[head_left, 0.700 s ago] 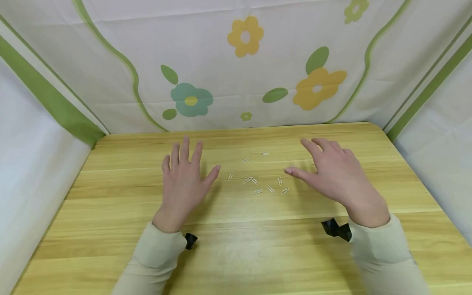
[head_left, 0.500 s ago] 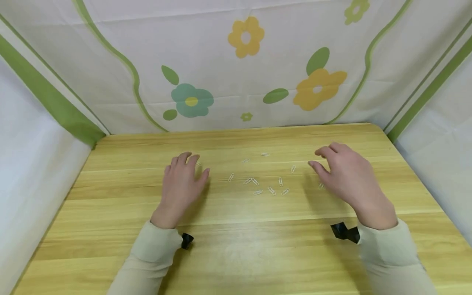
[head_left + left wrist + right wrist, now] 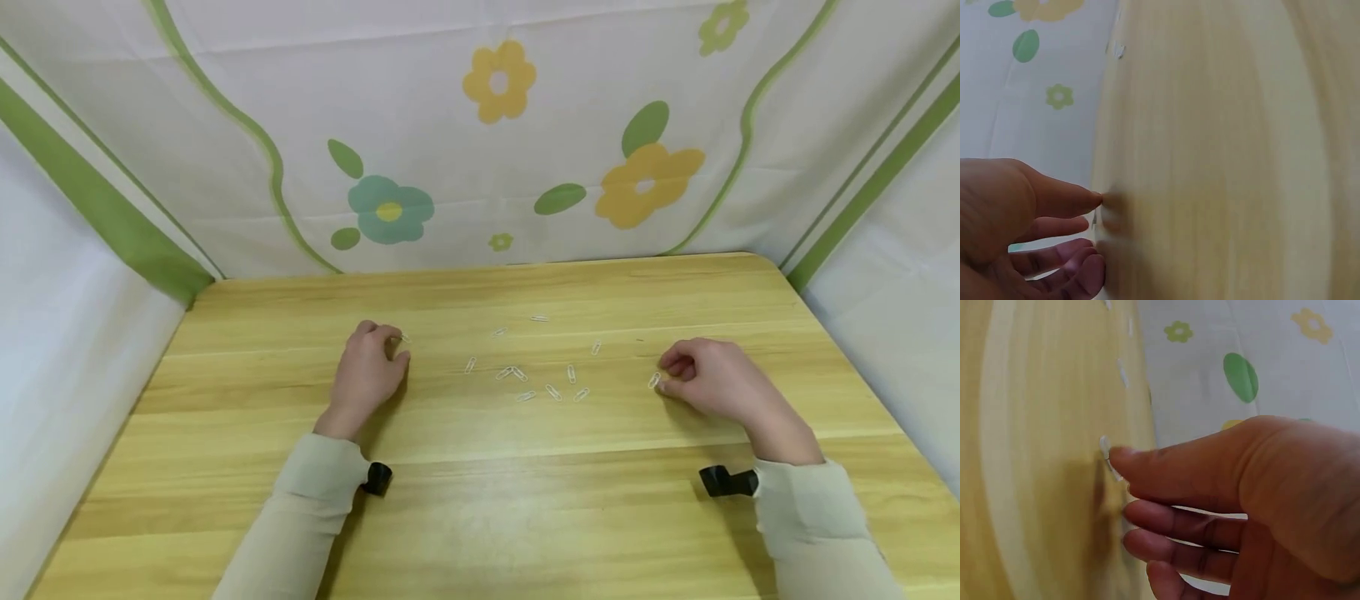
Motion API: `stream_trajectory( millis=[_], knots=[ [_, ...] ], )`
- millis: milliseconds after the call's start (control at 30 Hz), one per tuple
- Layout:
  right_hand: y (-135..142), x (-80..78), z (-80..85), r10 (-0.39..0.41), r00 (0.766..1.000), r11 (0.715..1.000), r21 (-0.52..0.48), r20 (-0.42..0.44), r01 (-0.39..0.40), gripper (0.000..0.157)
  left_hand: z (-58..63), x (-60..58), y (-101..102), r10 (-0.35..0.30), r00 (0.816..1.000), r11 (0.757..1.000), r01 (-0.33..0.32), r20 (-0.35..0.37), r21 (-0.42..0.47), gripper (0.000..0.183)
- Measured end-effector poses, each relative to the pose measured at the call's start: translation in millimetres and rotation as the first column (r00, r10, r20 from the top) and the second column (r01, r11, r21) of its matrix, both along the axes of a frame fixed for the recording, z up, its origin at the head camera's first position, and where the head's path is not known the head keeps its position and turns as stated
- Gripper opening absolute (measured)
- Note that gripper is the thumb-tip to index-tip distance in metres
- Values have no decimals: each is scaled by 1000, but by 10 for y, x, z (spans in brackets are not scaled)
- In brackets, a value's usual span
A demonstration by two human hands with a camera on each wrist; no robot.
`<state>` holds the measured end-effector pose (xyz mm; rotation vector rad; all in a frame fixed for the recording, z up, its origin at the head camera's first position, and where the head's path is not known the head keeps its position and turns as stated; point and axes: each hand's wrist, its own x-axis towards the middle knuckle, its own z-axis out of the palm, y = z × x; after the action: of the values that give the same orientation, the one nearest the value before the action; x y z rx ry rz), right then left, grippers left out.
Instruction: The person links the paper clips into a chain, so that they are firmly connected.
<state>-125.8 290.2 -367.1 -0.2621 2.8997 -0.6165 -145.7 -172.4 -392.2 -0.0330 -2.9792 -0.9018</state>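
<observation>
At the left of the scattered clips, my left hand (image 3: pixel 367 371) is lowered to the table with fingers bent. Its index fingertip is at a white paper clip (image 3: pixel 406 337), while the thumb stands apart; the left wrist view shows a sliver of that clip (image 3: pixel 1094 219) between thumb and fingers. On the right, my right hand (image 3: pixel 712 375) pinches another white paper clip (image 3: pixel 655 380) by its edge between thumb and index finger. The right wrist view shows the thumb tip over this clip (image 3: pixel 1105 447), low against the wood.
Several more white paper clips (image 3: pixel 572 374) lie loose on the wooden table (image 3: pixel 480 500) between the hands. Two of them (image 3: pixel 512 372) meet at their ends. A flowered white curtain (image 3: pixel 450 150) hangs behind the far edge, and plain cloth (image 3: pixel 75 333) flanks the sides.
Both hands have come down to the table, and their spread fingers have bent. My right hand has shifted right and nearer, uncovering clips, and its thumb and index finger have closed on one.
</observation>
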Motion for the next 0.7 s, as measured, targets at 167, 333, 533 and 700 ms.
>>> stream_trajectory(
  millis=[167,333,533,700],
  knots=[
    [54,-10,-116,-41,999,997,-66,25,43,34,-26,-29,26,10,1000,999,-11,6,34,30],
    [88,-10,-161,-68,997,993,-97,37,71,35,-21,-42,18,24,999,998,-26,42,63,27],
    [65,-9,-187,-82,996,990,-109,32,85,25,-45,-80,-16,45,998,993,-49,42,108,27],
    [66,-6,-204,-85,996,989,-116,37,89,24,-88,-99,-59,72,997,984,-72,4,164,25]
  ],
)
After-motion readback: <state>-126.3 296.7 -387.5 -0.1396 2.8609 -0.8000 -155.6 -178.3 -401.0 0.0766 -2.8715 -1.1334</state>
